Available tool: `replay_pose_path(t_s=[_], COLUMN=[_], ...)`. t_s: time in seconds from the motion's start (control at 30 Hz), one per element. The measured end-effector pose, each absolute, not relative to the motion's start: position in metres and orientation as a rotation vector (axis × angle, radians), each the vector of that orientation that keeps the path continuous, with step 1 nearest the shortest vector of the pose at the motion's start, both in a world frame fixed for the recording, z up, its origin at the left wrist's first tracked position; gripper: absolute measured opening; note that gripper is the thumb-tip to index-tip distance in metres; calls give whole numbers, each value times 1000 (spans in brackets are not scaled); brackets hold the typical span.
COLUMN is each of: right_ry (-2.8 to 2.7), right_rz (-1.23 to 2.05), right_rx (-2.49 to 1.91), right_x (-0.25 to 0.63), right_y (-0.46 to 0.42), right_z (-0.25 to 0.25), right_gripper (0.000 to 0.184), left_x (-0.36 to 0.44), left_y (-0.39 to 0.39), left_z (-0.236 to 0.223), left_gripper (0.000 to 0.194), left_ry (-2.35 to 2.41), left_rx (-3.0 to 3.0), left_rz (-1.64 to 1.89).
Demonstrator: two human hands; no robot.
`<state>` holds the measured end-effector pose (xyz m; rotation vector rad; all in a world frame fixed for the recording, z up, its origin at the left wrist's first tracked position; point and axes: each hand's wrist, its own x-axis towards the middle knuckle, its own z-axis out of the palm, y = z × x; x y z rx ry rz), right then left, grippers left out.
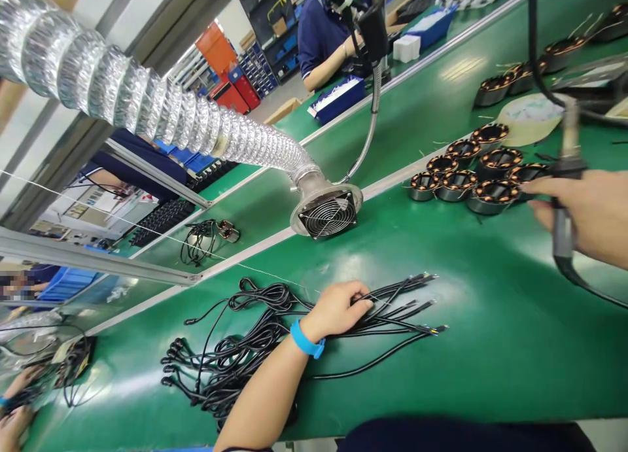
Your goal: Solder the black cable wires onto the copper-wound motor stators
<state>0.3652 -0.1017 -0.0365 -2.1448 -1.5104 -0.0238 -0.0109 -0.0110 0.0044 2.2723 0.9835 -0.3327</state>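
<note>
My left hand [338,308], with a blue strap round its wrist, is closed over a bunch of black cables [265,328] lying on the green table. Their stripped ends [432,331] fan out to the right of the hand, and the coiled lengths and plugs lie to its left. At the right edge, my right hand [589,210] reaches left with fingers apart, its fingertips beside the copper-wound motor stators [495,193]. Whether they touch one is unclear. A black tool handle with a metal upper part [564,226] stands in front of this hand and hides part of it.
Above the table hangs a fume extractor fan [328,213] on a silver flexible duct [196,115]. More stators [495,89] lie at the back right, near a pale round pad [532,118]. Across the table a co-worker [318,40] works by blue trays [338,99]; another person's hands [17,406] show at lower left.
</note>
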Motion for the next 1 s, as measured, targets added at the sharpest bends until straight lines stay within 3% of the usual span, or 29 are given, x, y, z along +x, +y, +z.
replay_pose_path(t_s=[0.1,0.23,0.4,0.53,0.6,0.73,0.87,1.0], right_ry=[-1862,-1902,-1999,-2120,-2171,-2228,-2126,-2006], right_rz=[-108,-127,-247,-263,-208,-93,-28,-57], right_rx=[-2226,-2217,-1955,-1542,-1440,-1312,-1254,-1328], right_x=[362,354,331,289,267,233,219,215], right_y=[-76,-68,-68,-66,-65,-70,-78,-81], right_z=[-29,-31,-40,-43,-43,-40,-33,-34], right_gripper=[121,124,94,51,39,30,25,21], left_x=[-7,0,2,1,-2,-19,-34,-21], left_y=[-15,-24,-33,-34,-32,-14,8,14], left_z=[0,-6,-8,-7,-6,-3,2,4], left_gripper=[19,31,50,49,44,24,26,14], left_ry=[993,1073,1071,995,932,935,1128,1076], left_rx=[2296,2371,2428,2476,2453,2275,1709,1083], left_rz=[-398,-528,-563,-545,-517,-236,144,357])
